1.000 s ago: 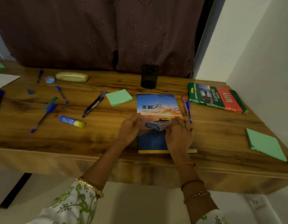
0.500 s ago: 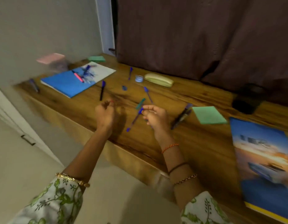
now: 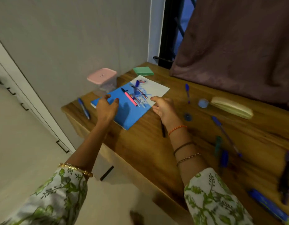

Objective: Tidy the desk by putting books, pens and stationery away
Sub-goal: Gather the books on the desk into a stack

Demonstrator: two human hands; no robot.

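A blue book (image 3: 124,111) lies flat near the left end of the wooden desk (image 3: 140,143), its cover bright blue over most of its face and white at the far corner, with a smeared blue-and-red design across the middle. On top of it rest a pink pen (image 3: 130,98) with a dark tip and, further back, a blue pen (image 3: 136,86). The left hand (image 3: 106,108) hovers over the book's near-left edge, fingers spread and bent a little, holding nothing; whether it touches the cover I cannot tell. The right hand (image 3: 163,106) sits at the book's right edge, fingers loosely curled and empty, thumb pointing toward the cover. Behind the book stands a clear box (image 3: 103,80) with a pink lid, and past that a green pad (image 3: 143,71) at the far corner. Another blue pen, the edge pen (image 3: 83,108), lies left of the book along the desk's end. To the right, well apart from the book, are a cream case (image 3: 232,108), a small tape roll (image 3: 203,103) just beside it, a far pen (image 3: 187,93) and a scatter of more pens, blurred, toward the near right
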